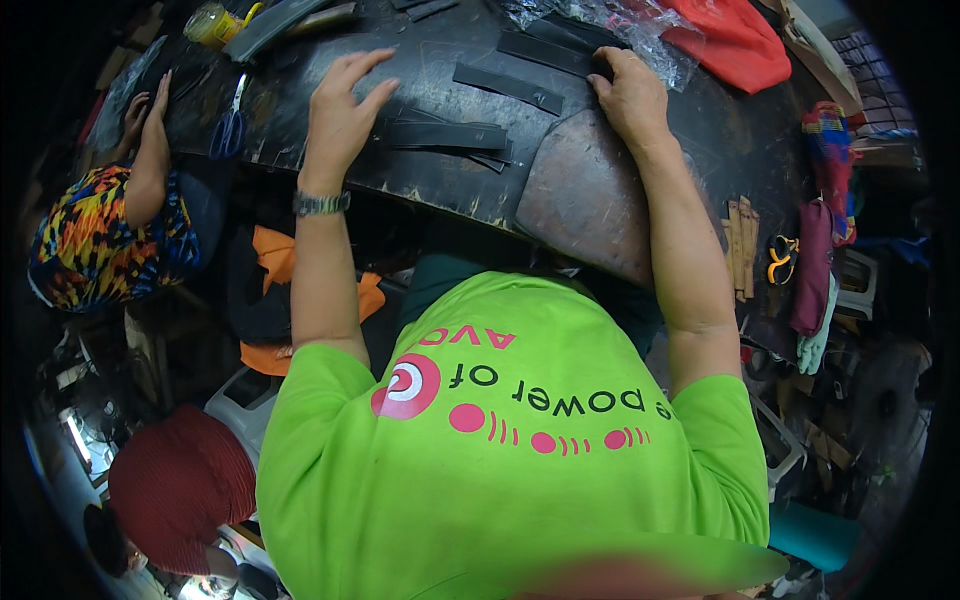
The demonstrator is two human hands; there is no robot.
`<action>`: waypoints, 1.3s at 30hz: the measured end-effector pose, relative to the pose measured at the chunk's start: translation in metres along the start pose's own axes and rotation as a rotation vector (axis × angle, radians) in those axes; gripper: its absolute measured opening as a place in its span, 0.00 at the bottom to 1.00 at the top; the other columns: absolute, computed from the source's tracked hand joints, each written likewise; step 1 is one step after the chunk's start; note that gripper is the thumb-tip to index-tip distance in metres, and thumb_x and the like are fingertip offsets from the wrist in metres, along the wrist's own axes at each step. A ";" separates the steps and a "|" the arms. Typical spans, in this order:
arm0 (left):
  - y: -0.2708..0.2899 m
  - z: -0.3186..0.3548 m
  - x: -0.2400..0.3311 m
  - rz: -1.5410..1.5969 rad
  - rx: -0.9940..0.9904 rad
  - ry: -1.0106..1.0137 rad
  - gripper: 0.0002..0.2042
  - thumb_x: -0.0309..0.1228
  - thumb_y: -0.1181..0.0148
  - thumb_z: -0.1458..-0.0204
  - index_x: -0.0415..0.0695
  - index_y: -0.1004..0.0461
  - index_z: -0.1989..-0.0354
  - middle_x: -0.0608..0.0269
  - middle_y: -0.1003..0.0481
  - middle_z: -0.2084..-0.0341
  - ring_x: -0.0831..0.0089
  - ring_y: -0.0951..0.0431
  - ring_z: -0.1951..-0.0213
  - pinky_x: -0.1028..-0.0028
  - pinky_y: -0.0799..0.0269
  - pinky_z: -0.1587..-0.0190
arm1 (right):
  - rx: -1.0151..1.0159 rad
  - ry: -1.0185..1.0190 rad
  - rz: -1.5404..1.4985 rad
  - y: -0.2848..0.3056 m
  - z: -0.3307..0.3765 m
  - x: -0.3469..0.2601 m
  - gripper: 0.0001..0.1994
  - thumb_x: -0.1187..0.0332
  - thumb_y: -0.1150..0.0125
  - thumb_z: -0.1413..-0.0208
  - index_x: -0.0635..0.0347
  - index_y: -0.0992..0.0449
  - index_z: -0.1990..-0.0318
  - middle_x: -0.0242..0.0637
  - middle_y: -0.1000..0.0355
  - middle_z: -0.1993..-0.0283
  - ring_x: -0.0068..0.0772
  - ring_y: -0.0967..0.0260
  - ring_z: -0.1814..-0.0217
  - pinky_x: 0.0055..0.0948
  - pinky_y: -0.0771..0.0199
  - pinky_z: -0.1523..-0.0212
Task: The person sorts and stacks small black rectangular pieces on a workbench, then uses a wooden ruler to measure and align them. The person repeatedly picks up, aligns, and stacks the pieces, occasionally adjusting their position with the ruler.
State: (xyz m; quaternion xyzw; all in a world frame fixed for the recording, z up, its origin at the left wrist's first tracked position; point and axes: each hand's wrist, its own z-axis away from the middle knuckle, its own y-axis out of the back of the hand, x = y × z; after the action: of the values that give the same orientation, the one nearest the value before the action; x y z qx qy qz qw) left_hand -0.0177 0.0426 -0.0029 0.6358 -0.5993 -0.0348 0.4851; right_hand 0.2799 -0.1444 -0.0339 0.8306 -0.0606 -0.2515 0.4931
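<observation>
My left hand (342,112) lies flat with fingers spread on the dark worktable (420,185), just left of a small stack of black strips (445,137). A metal watch (321,203) sits on that wrist. My right hand (628,92) presses its fingers on the end of another black strip (550,53) at the far side of the table. One more black strip (507,87) lies loose between the two hands. A grey rounded slab (585,195) rests on the table below my right hand.
Blue-handled scissors (230,125) lie at the table's left. Another person in a patterned top (95,245) works there, hands on the table. Crinkled clear plastic (640,25) and red cloth (735,40) lie far right. Orange-handled scissors (780,260) and wooden sticks (741,245) lie right.
</observation>
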 end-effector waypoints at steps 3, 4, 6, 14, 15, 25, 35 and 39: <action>0.009 0.027 0.003 0.032 -0.032 0.116 0.16 0.28 0.32 0.48 0.45 0.19 0.50 0.54 0.21 0.54 0.58 0.20 0.52 0.67 0.27 0.47 | -0.011 -0.033 -0.042 0.000 0.000 0.001 0.14 0.67 0.33 0.47 0.55 0.20 0.53 0.41 0.25 0.53 0.49 0.26 0.47 0.44 0.26 0.47; 0.010 0.034 0.005 0.045 -0.049 0.139 0.16 0.28 0.32 0.48 0.45 0.19 0.50 0.55 0.21 0.54 0.58 0.20 0.52 0.67 0.27 0.47 | -0.025 -0.040 -0.040 0.000 -0.001 0.001 0.14 0.66 0.33 0.47 0.55 0.20 0.53 0.42 0.25 0.54 0.49 0.26 0.47 0.44 0.26 0.46; 0.011 0.045 0.011 0.074 -0.073 0.165 0.16 0.27 0.32 0.48 0.44 0.19 0.50 0.54 0.21 0.55 0.59 0.20 0.52 0.68 0.27 0.47 | -0.048 -0.047 -0.028 -0.001 0.000 0.001 0.14 0.66 0.32 0.47 0.55 0.20 0.53 0.42 0.25 0.54 0.49 0.27 0.47 0.44 0.27 0.46; 0.001 0.062 0.020 -0.019 -0.163 0.013 0.19 0.32 0.30 0.50 0.49 0.20 0.47 0.58 0.26 0.41 0.58 0.30 0.38 0.61 0.36 0.37 | -0.066 -0.031 0.020 0.003 0.002 -0.007 0.14 0.62 0.32 0.47 0.57 0.19 0.55 0.42 0.25 0.53 0.49 0.27 0.46 0.44 0.26 0.47; 0.002 0.063 0.019 -0.041 -0.227 0.008 0.22 0.34 0.30 0.49 0.52 0.21 0.44 0.62 0.30 0.36 0.59 0.35 0.33 0.58 0.44 0.33 | -0.075 -0.033 0.016 0.004 0.002 -0.008 0.14 0.62 0.32 0.47 0.57 0.19 0.55 0.42 0.25 0.53 0.49 0.27 0.46 0.44 0.26 0.47; -0.002 0.049 0.002 -0.050 -0.388 -0.096 0.19 0.32 0.34 0.45 0.49 0.22 0.43 0.63 0.24 0.42 0.61 0.32 0.35 0.58 0.45 0.31 | -0.136 -0.038 -0.227 -0.001 0.001 0.002 0.17 0.66 0.29 0.50 0.54 0.19 0.51 0.42 0.22 0.55 0.46 0.24 0.52 0.41 0.26 0.49; 0.000 0.040 0.019 -0.040 -0.294 -0.103 0.19 0.30 0.32 0.46 0.48 0.21 0.45 0.62 0.21 0.50 0.61 0.27 0.41 0.62 0.38 0.35 | -0.121 -0.111 -0.500 0.000 0.000 0.003 0.13 0.72 0.29 0.49 0.59 0.18 0.56 0.36 0.21 0.61 0.32 0.24 0.62 0.28 0.25 0.56; -0.009 0.036 0.046 0.341 -0.236 0.056 0.17 0.28 0.32 0.46 0.44 0.20 0.47 0.60 0.20 0.53 0.68 0.22 0.50 0.70 0.27 0.45 | 0.076 0.038 -0.593 0.013 0.001 -0.018 0.09 0.76 0.30 0.49 0.62 0.18 0.59 0.33 0.23 0.64 0.22 0.27 0.66 0.20 0.28 0.62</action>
State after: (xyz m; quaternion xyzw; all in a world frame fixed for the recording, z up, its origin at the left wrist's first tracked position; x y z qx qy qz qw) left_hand -0.0210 -0.0167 -0.0027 0.4644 -0.6764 -0.0045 0.5716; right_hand 0.2658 -0.1461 -0.0171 0.8345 0.1844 -0.3665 0.3679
